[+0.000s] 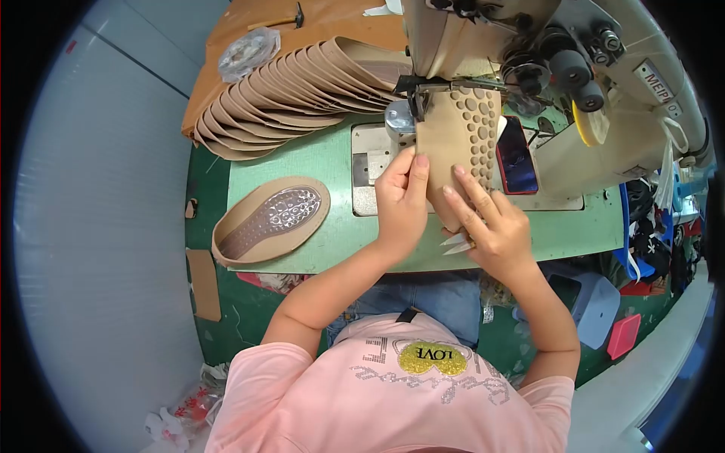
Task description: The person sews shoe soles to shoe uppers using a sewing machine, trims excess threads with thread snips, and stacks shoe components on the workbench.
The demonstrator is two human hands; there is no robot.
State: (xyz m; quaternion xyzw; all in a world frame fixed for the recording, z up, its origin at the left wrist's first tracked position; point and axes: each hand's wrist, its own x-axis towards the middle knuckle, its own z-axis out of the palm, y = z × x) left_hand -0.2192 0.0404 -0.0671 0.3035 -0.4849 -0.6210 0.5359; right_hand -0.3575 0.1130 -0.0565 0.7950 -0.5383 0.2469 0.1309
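The person's left hand (404, 192) pinches the edge of a beige studded insole (444, 155) between thumb and fingers, forearm angled up from below. The right hand (495, 226) lays two extended fingers on the insole, its other fingers curled around thread snips (458, 245). The insole's far end lies at the presser area of a sewing machine (445, 41). On the green worktable (317, 155) are a row of nested soles (287, 90), a single sole (302, 181) and a smartphone (517, 155). A pale wall (98, 189) and green floor (242, 302) surround it.
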